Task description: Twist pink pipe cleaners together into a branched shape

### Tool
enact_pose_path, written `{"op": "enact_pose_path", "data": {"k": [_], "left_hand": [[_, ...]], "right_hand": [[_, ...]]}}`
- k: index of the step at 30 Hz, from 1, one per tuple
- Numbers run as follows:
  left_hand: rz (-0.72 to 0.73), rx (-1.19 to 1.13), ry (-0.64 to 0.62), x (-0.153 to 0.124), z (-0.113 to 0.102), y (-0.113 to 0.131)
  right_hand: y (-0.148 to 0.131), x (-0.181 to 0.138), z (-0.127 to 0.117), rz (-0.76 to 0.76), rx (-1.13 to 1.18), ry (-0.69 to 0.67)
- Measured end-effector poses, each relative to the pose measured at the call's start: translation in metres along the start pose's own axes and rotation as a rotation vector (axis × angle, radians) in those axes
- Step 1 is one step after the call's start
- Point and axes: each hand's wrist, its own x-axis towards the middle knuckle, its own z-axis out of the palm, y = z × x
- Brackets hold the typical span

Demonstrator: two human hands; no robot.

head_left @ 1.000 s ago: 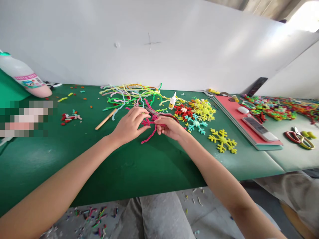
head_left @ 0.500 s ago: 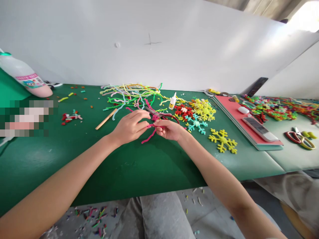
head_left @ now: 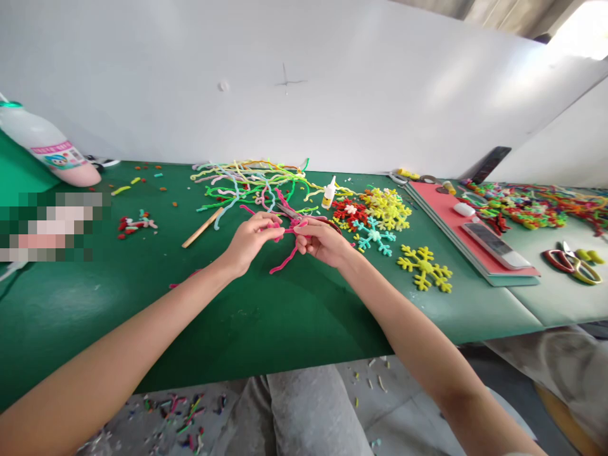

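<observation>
Over the middle of the green table, my left hand (head_left: pixel 251 244) pinches a bent piece of pink pipe cleaner (head_left: pixel 273 227) between thumb and fingertips. My right hand (head_left: pixel 320 240) is closed on the pink pipe cleaners just to the right of it. The fingers partly hide where the pink pieces meet. One loose pink pipe cleaner (head_left: pixel 284 261) hangs down below the hands. Scissors (head_left: pixel 288 211) lie right behind my fingers, their handles partly covered by my right hand. A white glue bottle (head_left: pixel 329 192) stands beyond my right hand.
Coloured pipe cleaners (head_left: pixel 247 174) lie along the back. To the right are a yellow-green snowflake (head_left: pixel 425 268), a turquoise snowflake (head_left: pixel 375 235) and a red folder (head_left: pixel 446 218) bearing a phone (head_left: pixel 496 247). A wooden stick (head_left: pixel 202 228) and cut scraps (head_left: pixel 135 226) lie left.
My left hand has turned and now pinches a bent pink end. A pink strand now shows beside my left forearm. My right hand's fingers have shifted slightly.
</observation>
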Motion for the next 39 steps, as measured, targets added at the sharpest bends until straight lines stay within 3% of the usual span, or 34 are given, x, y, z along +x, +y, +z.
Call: {"op": "enact_pose_path", "data": {"k": [7,13,21,25,30,33,35,37,39], "left_hand": [[0.676,0.711,0.010,-0.001,-0.015,0.000],[0.906,0.858,0.028,0.000,-0.020,-0.001],[0.847,0.771,-0.043,0.001,-0.022,0.000],[0.794,0.743,-0.032,0.001,-0.018,-0.001],[0.472,0.543,-0.024,0.002,-0.014,0.005],[0.206,0.352,-0.079,0.005,-0.013,0.009],[0.119,0.285,-0.115,0.007,-0.014,0.008],[0.143,0.308,-0.111,0.007,-0.014,0.006],[0.272,0.411,-0.065,0.006,-0.015,0.003]], "right_hand": [[-0.003,0.003,-0.006,0.223,0.259,0.071],[-0.004,0.000,0.001,0.307,0.297,0.074],[-0.003,0.001,0.001,0.339,0.250,0.017],[-0.004,0.002,-0.001,0.245,0.188,0.035],[-0.004,0.001,-0.004,0.069,0.037,0.027],[-0.003,-0.001,-0.005,-0.014,-0.050,0.026],[-0.002,-0.002,-0.006,-0.041,-0.088,0.034],[-0.001,-0.001,-0.006,-0.041,-0.086,0.048],[0.001,0.001,-0.006,-0.007,-0.020,0.052]]}}
